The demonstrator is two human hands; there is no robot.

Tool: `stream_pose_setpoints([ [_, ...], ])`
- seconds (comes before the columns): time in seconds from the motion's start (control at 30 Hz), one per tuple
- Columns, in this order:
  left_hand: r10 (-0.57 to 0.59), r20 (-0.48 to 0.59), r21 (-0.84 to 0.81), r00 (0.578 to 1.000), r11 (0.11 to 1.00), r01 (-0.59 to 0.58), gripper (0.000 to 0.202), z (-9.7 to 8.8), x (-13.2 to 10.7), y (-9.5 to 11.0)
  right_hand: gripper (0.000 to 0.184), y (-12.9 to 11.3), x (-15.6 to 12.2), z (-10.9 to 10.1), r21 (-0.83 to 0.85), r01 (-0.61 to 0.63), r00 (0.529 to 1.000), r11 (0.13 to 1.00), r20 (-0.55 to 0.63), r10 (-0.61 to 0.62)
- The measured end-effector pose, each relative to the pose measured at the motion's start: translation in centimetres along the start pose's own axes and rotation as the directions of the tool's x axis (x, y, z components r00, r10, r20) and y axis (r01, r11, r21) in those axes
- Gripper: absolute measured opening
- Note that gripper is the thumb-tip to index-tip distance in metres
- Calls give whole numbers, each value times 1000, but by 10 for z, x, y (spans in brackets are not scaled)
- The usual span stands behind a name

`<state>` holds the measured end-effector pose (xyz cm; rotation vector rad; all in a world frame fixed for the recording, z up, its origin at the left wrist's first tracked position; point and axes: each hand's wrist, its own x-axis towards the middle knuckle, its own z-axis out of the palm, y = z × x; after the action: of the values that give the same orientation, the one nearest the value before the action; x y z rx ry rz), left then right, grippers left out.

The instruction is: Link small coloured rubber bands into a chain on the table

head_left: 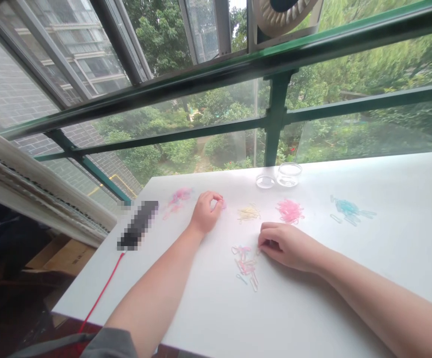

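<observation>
My left hand (205, 213) rests on the white table with thumb and forefinger pinched together. Right at those fingertips lie purple paper clips (223, 204); whether one is between the fingers is hidden. My right hand (285, 244) is closed in a pinch at the right side of a loose pile of mixed-colour paper clips (246, 267), with a pale clip (258, 251) at its fingertips. Beyond the hands are separate heaps of yellow paper clips (249, 213), pink paper clips (289, 212) and teal paper clips (346, 207).
Pink and purple clips (179, 197) are heaped at the table's left. A clear round jar (289, 175) and its clear lid (265, 182) stand near the far edge. A blurred dark device (138, 226) with a red cable (104, 288) lies left. Green railing (275, 114) runs behind.
</observation>
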<state>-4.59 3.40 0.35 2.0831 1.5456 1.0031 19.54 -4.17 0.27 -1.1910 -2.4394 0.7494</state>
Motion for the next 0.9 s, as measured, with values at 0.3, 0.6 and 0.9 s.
stream_pose_setpoints([
  [0.3, -28, -6, -159, 1000, 987, 26, 25, 2, -7, 3, 15, 0, 0, 0, 18, -26, 1000, 1000, 0, 26],
  [0.6, -123, -37, -216, 992, 970, 112, 28, 3, -2, -3, 14, 2, 0, 1, 16, -28, 1000, 999, 10, 28],
  [0.9, -208, -100, -289, 973, 942, 171, 32, 2, 1, -8, 15, 1, 0, 1, 14, -32, 999, 999, 6, 32],
])
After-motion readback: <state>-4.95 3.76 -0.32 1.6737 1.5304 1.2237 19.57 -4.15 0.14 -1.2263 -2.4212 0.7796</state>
